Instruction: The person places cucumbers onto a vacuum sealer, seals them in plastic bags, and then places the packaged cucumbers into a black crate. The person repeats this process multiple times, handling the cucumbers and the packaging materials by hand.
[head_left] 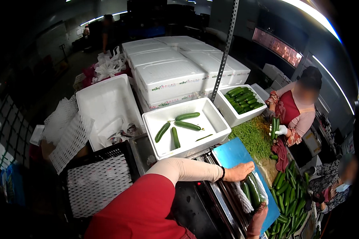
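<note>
A pack of cucumbers (pixel 252 189) lies over the blue board (pixel 229 153), several dark green cucumbers side by side in a white holed foam tray with clear film over them. My left hand (pixel 240 172) reaches across from the left and grips the pack's far end, fingers on the film. At the near end my right hand (pixel 259 215) holds the pack, its fingers partly hidden. Left of the board runs a metal-edged wrapping machine (pixel 221 195), partly covered by my red-sleeved arm.
Loose cucumbers (pixel 285 199) pile up at right beside green beans (pixel 249 137). A white foam box (pixel 153 119) holds several cucumbers; another box (pixel 243 116) is full. Stacked foam boxes (pixel 171 73) and a metal post (pixel 224 59) stand behind. A gloved co-worker (pixel 293 105) holds cucumbers.
</note>
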Demonstrator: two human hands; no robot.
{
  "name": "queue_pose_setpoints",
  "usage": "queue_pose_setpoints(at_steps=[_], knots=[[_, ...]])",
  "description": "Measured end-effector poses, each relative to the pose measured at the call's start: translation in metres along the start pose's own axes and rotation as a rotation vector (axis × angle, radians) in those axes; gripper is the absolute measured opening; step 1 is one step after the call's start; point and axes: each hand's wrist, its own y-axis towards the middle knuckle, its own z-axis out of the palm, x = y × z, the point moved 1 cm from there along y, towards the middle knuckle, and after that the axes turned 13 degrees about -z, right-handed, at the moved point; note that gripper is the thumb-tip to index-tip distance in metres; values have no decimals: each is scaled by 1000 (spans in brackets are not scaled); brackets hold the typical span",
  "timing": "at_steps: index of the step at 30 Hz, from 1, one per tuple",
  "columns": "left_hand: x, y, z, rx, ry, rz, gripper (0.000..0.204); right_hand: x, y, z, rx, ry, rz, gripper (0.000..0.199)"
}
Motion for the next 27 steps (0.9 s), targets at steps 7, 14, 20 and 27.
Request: queue_pose_setpoints(at_steps=[7, 14, 20, 27], knots=[[-88, -73, 5, 90, -229, 5, 21, 55, -71, -37, -82, -226, 492, 40], [-125, -160, 35, 36, -135, 70, 19, 172, -125, -60, -281, -300, 541, 42], [-87, -200, 27, -241, 342, -157, 10, 126, -176, -24, 231, -320, 463, 45], [-56, -266, -34, -321, -153, -641, 3, 132, -103, 4, 323, 72, 79, 31]])
